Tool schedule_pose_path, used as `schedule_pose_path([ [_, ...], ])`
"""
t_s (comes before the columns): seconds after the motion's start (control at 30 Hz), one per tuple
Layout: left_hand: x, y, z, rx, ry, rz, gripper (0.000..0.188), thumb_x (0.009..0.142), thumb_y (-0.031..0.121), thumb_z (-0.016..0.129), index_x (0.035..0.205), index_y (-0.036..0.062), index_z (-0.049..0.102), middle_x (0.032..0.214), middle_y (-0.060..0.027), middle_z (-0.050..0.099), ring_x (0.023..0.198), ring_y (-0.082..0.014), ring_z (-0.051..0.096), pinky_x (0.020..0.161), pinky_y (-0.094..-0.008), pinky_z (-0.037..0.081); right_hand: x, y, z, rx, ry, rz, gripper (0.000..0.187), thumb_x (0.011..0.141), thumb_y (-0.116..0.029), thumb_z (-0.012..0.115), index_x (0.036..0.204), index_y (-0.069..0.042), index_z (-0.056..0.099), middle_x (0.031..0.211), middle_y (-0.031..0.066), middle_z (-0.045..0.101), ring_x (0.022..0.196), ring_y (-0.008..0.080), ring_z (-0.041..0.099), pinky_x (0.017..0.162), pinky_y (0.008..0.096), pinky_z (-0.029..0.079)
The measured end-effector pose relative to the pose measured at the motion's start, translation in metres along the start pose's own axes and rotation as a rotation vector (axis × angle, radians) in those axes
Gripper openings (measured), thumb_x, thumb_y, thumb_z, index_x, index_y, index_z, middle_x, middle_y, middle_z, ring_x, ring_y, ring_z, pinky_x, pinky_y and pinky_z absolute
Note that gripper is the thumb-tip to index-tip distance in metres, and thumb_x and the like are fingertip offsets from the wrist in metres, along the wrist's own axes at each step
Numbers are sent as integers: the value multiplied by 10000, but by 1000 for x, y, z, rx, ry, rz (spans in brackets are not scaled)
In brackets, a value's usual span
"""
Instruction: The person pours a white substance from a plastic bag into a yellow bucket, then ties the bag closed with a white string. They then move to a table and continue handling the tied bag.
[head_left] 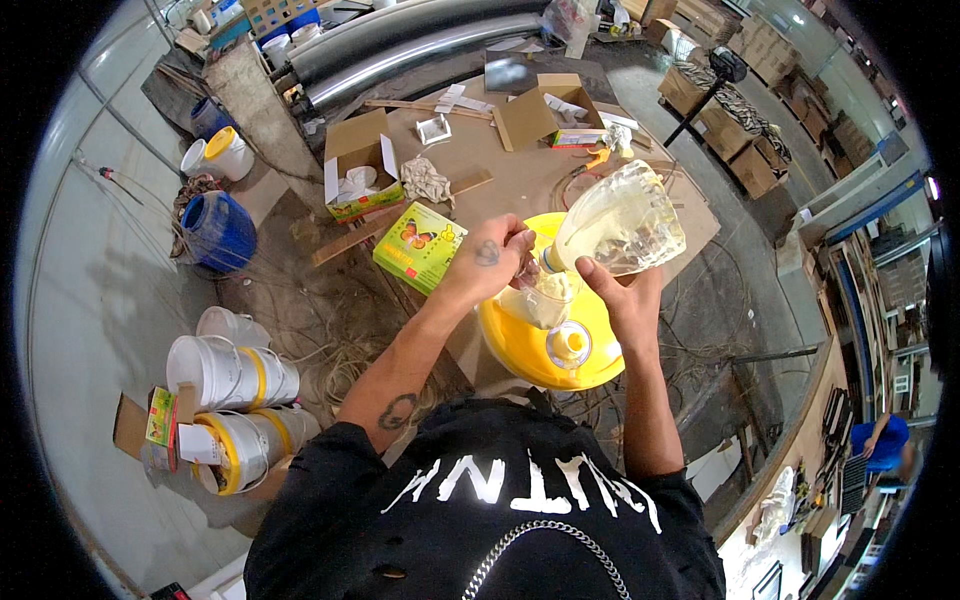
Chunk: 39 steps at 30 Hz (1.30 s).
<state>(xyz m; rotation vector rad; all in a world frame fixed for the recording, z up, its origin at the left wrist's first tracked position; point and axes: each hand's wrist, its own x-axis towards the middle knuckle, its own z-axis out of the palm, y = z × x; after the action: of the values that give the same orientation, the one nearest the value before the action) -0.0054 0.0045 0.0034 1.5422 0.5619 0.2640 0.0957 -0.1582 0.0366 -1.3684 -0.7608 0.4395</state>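
My right hand [625, 300] grips a large clear plastic bottle [630, 215], tipped on its side with its neck pointing left and down. Just under that neck is a clear plastic cup [545, 303] with a pale content. My left hand [492, 262] has its fingers closed at the cup's rim, close to the bottle mouth; the fingertips are partly hidden. Both things are over a round yellow lid [510, 348] with a yellow spout cap [570, 345] in it. Left of my hand lies a green and yellow box [418, 245] with a butterfly picture.
Open cardboard boxes [360, 150] [575, 105] stand on the brown table board [480, 135], with a crumpled rag [427, 182] and an orange air gun [598, 158]. White buckets [205, 370] and a blue drum [218, 232] are at the left. A person in blue [880, 445] is far right.
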Motion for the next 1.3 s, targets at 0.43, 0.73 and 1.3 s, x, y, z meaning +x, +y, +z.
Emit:
schedule_pose_path([
  [0.43, -4, 5, 2, -3, -4, -29, 193, 987, 131, 471, 984, -40, 560, 718, -84, 634, 599, -152, 639, 540, -280, 538, -2, -3, 1, -62, -3, 16, 607, 753, -276, 792, 1165, 90, 540, 1080, 178, 635, 996, 241, 629, 890, 353, 484],
  [0.73, 0, -5, 0, -3, -5, -25, 195, 1003, 139, 456, 990, -35, 542, 782, -88, 636, 617, -157, 642, 546, -283, 562, -3, 6, 7, 9, 17, 22, 494, 764, -137, 784, 1144, 64, 541, 1044, 136, 649, 951, 204, 646, 844, 326, 510],
  [1.3, 4, -18, -5, -233, -50, -60, 208, 1001, 189, 476, 967, -3, 550, 808, -68, 628, 685, -173, 671, 611, -321, 606, -12, 20, 8, 154, 100, 80, 495, 797, -182, 766, 1159, 68, 537, 1060, 143, 647, 982, 209, 640, 864, 331, 497],
])
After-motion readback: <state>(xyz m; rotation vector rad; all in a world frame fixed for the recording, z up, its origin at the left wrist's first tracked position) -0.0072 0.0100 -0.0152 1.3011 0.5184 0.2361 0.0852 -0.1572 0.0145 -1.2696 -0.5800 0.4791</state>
